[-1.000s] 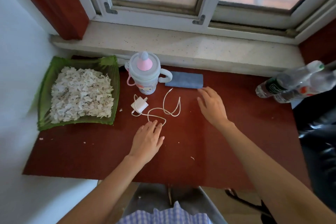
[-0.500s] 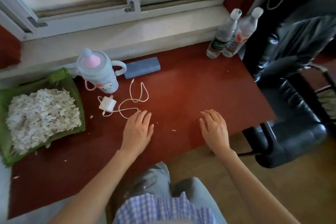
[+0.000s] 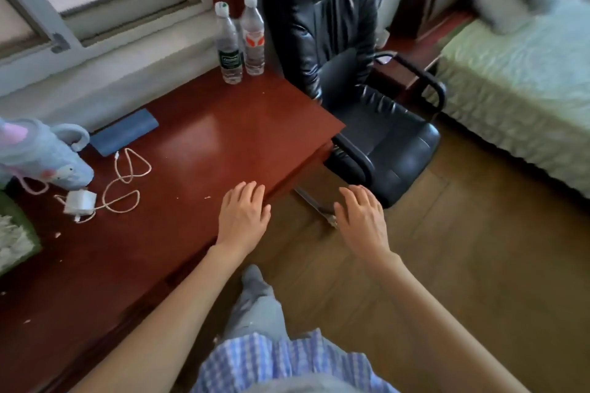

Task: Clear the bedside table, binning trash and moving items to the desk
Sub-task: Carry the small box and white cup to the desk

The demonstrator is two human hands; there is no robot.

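Observation:
The red-brown desk (image 3: pixel 223 131) fills the left of the head view. On it stand two clear water bottles (image 3: pixel 239 41) at the back corner, a blue pouch (image 3: pixel 124 134), a white charger with its looped cable (image 3: pixel 105 191) and a pale blue sippy cup (image 3: pixel 41 153). My left hand (image 3: pixel 244 217) hovers flat over the desk's front edge, fingers apart and holding nothing. My right hand (image 3: pixel 362 217) is off the desk above the wooden floor, also spread and bare.
A black office chair (image 3: pixel 376 124) stands against the desk's right end. Beyond it a bed (image 3: pixel 523 73) with a pale green cover runs along the right. A dark bedside table (image 3: pixel 399 70) shows between chair and bed. A green tray of white scraps (image 3: pixel 16 239) sits at far left.
The view has swung right, bringing the chair, floor and bed into sight. Both hands drew back from the desk items; the right hand has left the desk.

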